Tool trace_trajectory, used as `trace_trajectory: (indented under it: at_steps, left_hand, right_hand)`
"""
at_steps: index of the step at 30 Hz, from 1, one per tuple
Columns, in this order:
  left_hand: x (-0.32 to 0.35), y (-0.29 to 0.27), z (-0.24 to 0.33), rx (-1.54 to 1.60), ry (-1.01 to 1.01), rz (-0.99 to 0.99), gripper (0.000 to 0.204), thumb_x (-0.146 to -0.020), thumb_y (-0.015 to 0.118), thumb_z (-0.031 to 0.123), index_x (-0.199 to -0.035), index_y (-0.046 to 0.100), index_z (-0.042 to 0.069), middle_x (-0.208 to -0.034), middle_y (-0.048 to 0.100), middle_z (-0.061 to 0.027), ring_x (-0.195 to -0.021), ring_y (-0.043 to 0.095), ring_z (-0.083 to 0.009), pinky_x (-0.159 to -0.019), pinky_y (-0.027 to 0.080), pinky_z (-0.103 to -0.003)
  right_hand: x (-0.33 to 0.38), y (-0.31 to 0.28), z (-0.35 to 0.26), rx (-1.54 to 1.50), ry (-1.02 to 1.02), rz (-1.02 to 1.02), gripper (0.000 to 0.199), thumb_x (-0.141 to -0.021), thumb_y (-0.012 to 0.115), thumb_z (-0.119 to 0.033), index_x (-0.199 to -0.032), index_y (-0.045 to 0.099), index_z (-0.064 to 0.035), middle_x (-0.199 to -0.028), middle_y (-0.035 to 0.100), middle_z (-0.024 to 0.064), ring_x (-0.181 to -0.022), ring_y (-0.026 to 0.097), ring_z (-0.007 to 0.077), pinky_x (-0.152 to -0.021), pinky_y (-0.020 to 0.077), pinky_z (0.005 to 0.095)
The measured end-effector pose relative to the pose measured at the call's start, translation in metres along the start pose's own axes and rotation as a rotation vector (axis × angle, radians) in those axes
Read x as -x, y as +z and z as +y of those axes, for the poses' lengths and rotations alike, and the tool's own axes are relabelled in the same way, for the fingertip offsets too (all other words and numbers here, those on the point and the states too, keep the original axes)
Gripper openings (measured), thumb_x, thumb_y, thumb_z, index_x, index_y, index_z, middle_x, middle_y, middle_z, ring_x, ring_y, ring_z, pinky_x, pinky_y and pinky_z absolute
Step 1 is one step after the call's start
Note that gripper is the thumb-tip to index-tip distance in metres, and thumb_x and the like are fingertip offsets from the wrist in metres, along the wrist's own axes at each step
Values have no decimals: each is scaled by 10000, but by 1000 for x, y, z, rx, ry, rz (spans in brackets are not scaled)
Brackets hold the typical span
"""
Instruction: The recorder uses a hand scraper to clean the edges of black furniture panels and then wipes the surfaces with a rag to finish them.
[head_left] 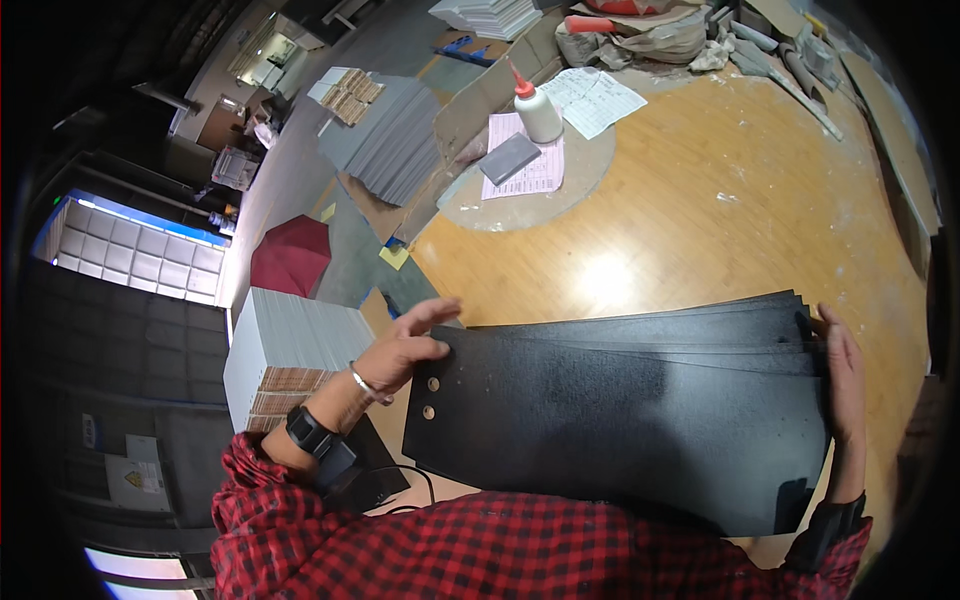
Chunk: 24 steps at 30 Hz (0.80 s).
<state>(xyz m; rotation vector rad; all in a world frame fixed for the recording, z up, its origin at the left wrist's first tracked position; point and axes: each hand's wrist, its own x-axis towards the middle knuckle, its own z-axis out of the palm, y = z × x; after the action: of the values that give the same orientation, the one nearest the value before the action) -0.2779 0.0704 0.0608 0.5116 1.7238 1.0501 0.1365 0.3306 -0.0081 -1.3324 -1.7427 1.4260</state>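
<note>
Both hands (400,350) on black sheets (620,410)

Over a wooden table (700,200), the left hand (405,350) and right hand (845,375) press flat against opposite ends of a fanned stack of black sheets (620,410), with a glue bottle (536,108) standing well beyond.
</note>
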Motion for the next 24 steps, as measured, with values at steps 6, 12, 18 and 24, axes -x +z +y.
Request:
trace_trajectory:
  at_steps: [6,12,18,24]
  left_hand:
    - [43,-2,-63,279,-169,26,557,-855,552,390,-1274,403,54,-1216,479,-87,-1060,501,-171,-890,417,-304]
    - [54,20,-79,542,-173,199,479,-869,489,486,-1105,541,73,-966,612,-67,-817,613,-169,-709,519,-309]
    - [44,18,-83,858,-102,-8,640,-873,340,593,-1213,479,69,-1131,567,-120,-994,581,-257,-836,497,-407]
    - [42,25,-75,818,-131,-76,656,-868,330,606,-1231,467,77,-1135,566,-121,-990,583,-265,-826,501,-421]
  right_hand:
    - [31,-33,57,-379,78,-11,686,-916,258,-559,-1380,262,-54,-1351,363,150,-1216,365,221,-1007,302,329]
    - [18,-11,55,-552,317,-123,685,-916,239,-569,-1333,352,-37,-1298,428,107,-1151,432,190,-960,354,289]
    - [-7,-2,38,-412,427,-184,736,-890,253,-614,-1308,398,-26,-1276,453,129,-1131,466,195,-928,399,287]
    - [8,3,24,-565,361,-227,783,-870,240,-646,-1297,401,-10,-1264,456,149,-1111,477,209,-903,421,296]
